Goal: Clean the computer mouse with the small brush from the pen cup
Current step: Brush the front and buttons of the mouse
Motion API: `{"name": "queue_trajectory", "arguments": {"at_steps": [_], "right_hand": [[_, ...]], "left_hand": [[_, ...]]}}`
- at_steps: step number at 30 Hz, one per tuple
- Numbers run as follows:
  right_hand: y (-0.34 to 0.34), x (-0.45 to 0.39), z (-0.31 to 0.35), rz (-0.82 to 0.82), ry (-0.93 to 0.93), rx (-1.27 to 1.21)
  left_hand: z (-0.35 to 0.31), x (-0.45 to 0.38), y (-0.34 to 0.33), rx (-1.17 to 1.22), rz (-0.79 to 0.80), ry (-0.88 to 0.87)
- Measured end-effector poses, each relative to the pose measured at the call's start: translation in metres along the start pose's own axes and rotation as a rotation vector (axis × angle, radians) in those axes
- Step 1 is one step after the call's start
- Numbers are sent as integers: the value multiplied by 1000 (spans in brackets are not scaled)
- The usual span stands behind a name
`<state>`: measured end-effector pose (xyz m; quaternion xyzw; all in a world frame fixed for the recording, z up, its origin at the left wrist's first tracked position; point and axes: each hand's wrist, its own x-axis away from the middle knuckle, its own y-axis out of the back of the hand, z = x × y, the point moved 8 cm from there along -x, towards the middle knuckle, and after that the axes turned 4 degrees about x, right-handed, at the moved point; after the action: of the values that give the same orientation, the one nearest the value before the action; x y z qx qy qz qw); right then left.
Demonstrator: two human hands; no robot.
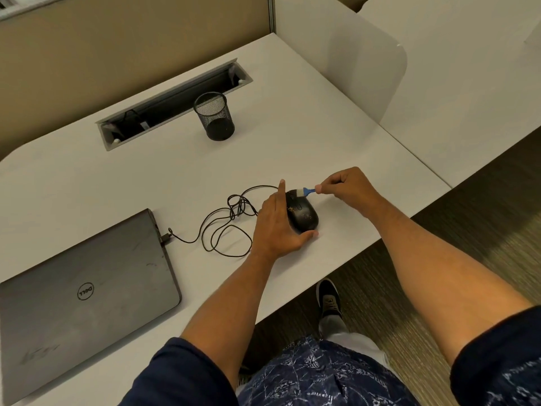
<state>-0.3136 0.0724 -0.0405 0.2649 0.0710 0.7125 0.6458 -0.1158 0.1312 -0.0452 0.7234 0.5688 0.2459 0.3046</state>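
A black wired computer mouse (304, 215) lies on the white desk (336, 136) near its front edge. My left hand (278, 224) steadies it, fingers along its left side and thumb behind its rear end. My right hand (345, 189) pinches the blue handle of a small brush (303, 191), whose light bristles touch the front of the mouse by the buttons. The black mesh pen cup (216, 116) stands farther back on the desk and looks empty.
The mouse cable (225, 227) loops in a tangle left of the mouse and runs to a closed grey laptop (82, 288) at the front left. An open cable tray (175, 101) sits behind the cup. White dividers (351, 48) rise at the right.
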Motion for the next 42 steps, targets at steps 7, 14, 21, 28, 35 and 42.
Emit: {"name": "queue_trajectory", "arguments": {"at_steps": [7, 14, 21, 28, 35, 42], "right_hand": [[6, 2, -1, -27, 12, 16], [14, 5, -10, -47, 3, -16], [-1, 13, -5, 203, 47, 13], [1, 12, -13, 197, -26, 70], [7, 12, -10, 189, -25, -44], [2, 18, -16, 267, -65, 79]], "left_hand": [[2, 0, -1, 4, 8, 13], [5, 1, 0, 24, 11, 31], [6, 0, 0, 37, 6, 22], [7, 0, 0, 32, 7, 34], [6, 0, 1, 38, 14, 23], [7, 0, 0, 36, 20, 24]]}}
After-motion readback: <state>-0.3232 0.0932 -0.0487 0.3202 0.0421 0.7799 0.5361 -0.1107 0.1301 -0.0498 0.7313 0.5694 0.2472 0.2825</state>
